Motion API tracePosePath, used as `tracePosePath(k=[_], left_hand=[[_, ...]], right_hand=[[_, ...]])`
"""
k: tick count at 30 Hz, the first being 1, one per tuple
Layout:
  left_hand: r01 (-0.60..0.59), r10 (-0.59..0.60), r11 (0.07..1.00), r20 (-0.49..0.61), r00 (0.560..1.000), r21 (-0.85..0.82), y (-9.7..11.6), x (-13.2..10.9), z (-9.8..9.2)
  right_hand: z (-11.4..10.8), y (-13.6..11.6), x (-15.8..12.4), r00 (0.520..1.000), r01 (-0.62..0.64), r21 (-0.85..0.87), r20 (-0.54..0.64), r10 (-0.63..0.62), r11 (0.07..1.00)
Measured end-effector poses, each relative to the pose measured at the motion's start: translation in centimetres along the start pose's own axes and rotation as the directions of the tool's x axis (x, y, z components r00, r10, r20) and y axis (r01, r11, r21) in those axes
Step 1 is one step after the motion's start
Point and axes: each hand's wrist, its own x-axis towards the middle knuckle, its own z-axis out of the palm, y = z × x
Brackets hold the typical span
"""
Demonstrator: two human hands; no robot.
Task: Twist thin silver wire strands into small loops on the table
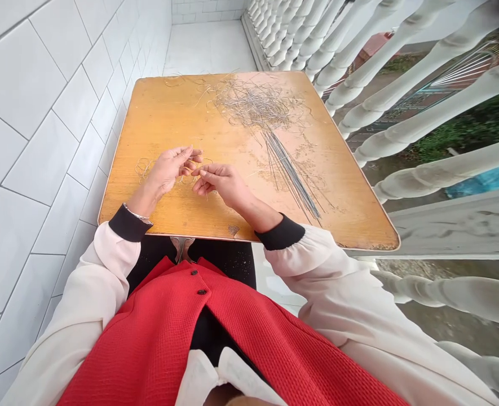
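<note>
My left hand [171,168] and my right hand [226,181] are close together above the near left part of the table. Both hands pinch thin wire between thumb and fingertips; its fine strands barely show around the fingers. Thin wire loops [142,167] lie on the tabletop beside my left hand, partly hidden by it. To the right of my right hand, a bundle of straight grey wires [294,176] lies slanting across the wood. A loose tangle of thin wire [255,106] is heaped beyond it.
The worn wooden table [168,113] has rounded corners. A white tiled wall [33,129] runs along its left side, and a white balustrade [367,113] along its right. Pale floor [209,48] shows past the far edge.
</note>
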Motion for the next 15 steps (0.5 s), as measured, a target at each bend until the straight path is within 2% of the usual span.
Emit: tracePosePath(k=[5, 11, 15], left_hand=[[-0.05, 0.046, 0.992, 0.037, 0.998, 0.114, -0.18, -0.28, 0.1], [0.007, -0.012, 0.992, 0.041, 0.999, 0.126, 0.14, -0.1, 0.33], [0.022, -0.027, 0.998, 0.07, 0.997, 0.061, 0.37, -0.1, 0.64]], right_hand=[[-0.04, 0.48, 0.41, 0.999, -0.004, 0.023, 0.036, 0.003, 1.0], [0.26, 0.7, 0.56, 0.998, 0.014, 0.018, 0.057, -0.015, 1.0], [0.31, 0.3, 0.46, 0.997, -0.002, 0.033, 0.071, 0.0, 0.999]])
